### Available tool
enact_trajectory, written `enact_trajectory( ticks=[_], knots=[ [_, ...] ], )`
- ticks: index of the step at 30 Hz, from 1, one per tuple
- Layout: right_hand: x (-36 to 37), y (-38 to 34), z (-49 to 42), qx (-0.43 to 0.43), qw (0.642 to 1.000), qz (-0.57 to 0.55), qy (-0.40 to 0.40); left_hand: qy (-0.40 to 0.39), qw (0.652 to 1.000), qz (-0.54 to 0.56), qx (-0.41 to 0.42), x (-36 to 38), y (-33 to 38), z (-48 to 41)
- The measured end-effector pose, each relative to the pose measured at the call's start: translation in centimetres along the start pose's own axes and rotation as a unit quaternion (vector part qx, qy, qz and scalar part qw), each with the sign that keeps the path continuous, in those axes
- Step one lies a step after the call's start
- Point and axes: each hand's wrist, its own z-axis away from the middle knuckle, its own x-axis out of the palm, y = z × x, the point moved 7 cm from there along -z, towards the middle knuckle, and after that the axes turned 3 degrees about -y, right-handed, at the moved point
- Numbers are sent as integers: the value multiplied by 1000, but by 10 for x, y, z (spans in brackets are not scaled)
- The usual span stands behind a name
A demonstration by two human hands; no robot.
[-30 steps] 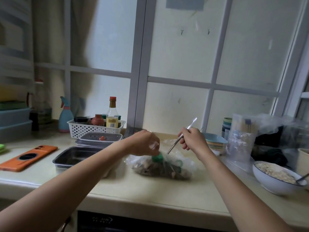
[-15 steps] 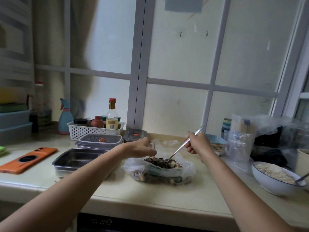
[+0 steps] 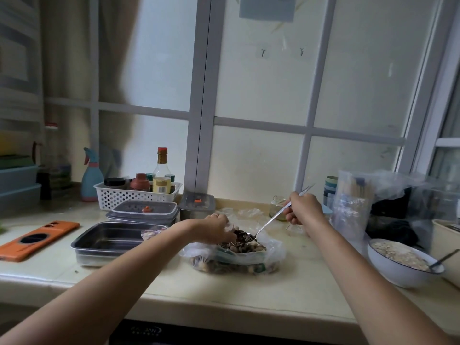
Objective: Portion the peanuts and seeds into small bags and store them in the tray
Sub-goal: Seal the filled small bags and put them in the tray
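A large clear plastic bag (image 3: pixel 271 252) of mixed peanuts and dark seeds (image 3: pixel 239 245) lies open on the counter. My left hand (image 3: pixel 215 229) is at its mouth, fingers curled, pinching a small clear bag (image 3: pixel 230 226) right over the seeds. My right hand (image 3: pixel 301 210) grips a long metal spoon (image 3: pixel 271 221) whose bowl is down in the seed pile. To the left stands a steel tray (image 3: pixel 99 241), and a small filled bag (image 3: pixel 152 231) rests at its right rim.
Lidded grey containers (image 3: pixel 144 211) and a white basket of bottles (image 3: pixel 124 195) stand behind the tray. An orange phone (image 3: pixel 37 239) lies far left. A white bowl of oats (image 3: pixel 398 261) with a spoon, a glass jar (image 3: pixel 277 206) and clear bags (image 3: pixel 353 202) crowd the right.
Both hands have come down towards the large bag. The spoon tip went from raised in the air into the seeds, and my left hand dropped to the bag's mouth.
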Motion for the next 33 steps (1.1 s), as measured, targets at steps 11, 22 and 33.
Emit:
enact_trajectory(
  ticks=[11, 22, 33],
  knots=[
    [-1, -13, 0, -8, 1000, -15, 4, 7, 994, 77, 82, -11, 11, 2],
    [4, -45, -6, -83, 995, 53, 0, -22, 997, 62, 41, -20, 4, -19],
    [15, -105, -6, -187, 974, 128, -5, 2, 981, 193, -28, -22, 6, -35]
  ],
)
